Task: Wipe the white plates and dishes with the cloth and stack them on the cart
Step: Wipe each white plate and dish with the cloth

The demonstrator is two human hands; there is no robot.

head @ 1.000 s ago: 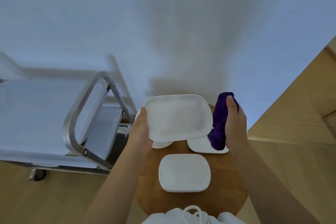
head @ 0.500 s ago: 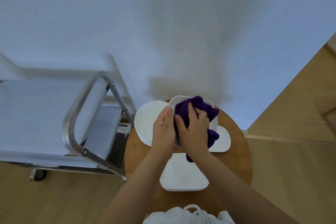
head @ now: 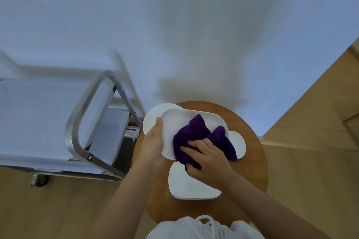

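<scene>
The left hand [head: 153,142] gripped the dish [head: 194,122] by its edge; the right hand [head: 208,158] pressed the bunched cloth [head: 196,137] into it. Beneath both hands, plates [head: 191,188] waited on the table [head: 254,161]. Left of them the cart [head: 48,120] held no dishes that I could see, so most remained.

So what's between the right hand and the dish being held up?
In the head view, the purple cloth lies between the right hand and the white dish, which the left hand grips by its edge.
</scene>
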